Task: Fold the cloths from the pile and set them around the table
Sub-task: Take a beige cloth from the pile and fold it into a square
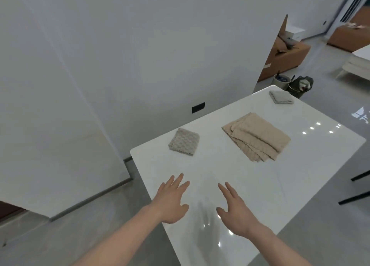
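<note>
A pile of beige waffle cloths (257, 136) lies fanned out near the middle of the white glossy table (312, 165). One folded grey-beige cloth (184, 142) sits by the table's left edge. Another folded grey cloth (280, 97) lies at the far corner. My left hand (172, 199) and my right hand (235, 209) hover over the near part of the table with fingers straight and spread, holding nothing. Both are well short of the pile.
A white wall with a dark socket (198, 107) runs along the table's left side. Beyond the far corner stand two small bins (294, 83) and cardboard boxes (284, 57). Dark chair legs (358, 187) show at the right.
</note>
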